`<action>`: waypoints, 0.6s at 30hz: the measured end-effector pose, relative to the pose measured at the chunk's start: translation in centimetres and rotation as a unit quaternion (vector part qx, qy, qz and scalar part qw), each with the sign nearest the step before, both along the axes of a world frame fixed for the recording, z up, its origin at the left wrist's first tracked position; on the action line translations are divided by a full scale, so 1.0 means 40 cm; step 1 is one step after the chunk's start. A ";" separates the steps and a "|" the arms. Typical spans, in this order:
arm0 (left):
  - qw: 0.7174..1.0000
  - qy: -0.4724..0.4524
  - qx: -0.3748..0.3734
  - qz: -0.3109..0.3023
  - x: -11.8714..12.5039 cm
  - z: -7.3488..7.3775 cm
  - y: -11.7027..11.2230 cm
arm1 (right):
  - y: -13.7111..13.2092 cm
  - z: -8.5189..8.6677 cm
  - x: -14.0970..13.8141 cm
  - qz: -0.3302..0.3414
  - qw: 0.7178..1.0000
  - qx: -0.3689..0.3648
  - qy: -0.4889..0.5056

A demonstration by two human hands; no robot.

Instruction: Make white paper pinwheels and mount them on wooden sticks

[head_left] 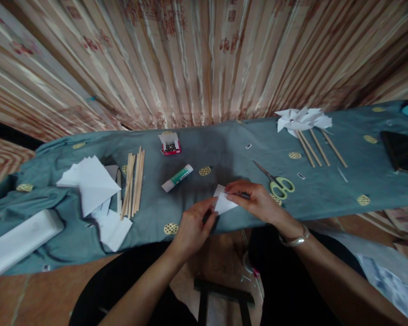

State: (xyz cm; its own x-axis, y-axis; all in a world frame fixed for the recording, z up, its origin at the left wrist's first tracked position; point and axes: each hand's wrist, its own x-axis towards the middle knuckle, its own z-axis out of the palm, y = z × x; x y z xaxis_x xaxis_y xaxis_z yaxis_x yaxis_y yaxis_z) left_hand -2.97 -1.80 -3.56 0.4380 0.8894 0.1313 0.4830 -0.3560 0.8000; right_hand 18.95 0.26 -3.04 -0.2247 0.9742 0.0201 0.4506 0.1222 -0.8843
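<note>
Both my hands work a small folded piece of white paper point(223, 203) at the near edge of the table. My left hand point(193, 227) pinches its lower left corner, fingers closed. My right hand point(255, 200) presses on the paper's right side and also grips a dark pen-like thing point(244, 195). A bracelet sits on my right wrist.
On the blue-grey cloth point(224, 154) lie green-handled scissors point(278, 182), a glue stick point(177, 177), a small red box of pins point(170, 143), a bundle of wooden sticks point(133, 183), cut white paper point(91, 183) at left, and finished paper pinwheels point(304, 120) on sticks at right. A dark phone point(401, 151) lies far right.
</note>
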 end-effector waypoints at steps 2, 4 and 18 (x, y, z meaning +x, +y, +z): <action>1.000 -0.003 0.007 0.003 -0.001 0.001 0.002 | 0.003 -0.017 -0.003 -0.025 0.999 0.036 -0.020; 1.000 -0.003 0.029 -0.011 -0.002 0.000 0.005 | 0.006 -0.028 -0.006 -0.048 0.996 0.056 -0.044; 0.968 0.148 0.197 -0.036 0.008 0.002 0.003 | 0.003 -0.045 -0.042 -0.122 0.981 0.113 -0.096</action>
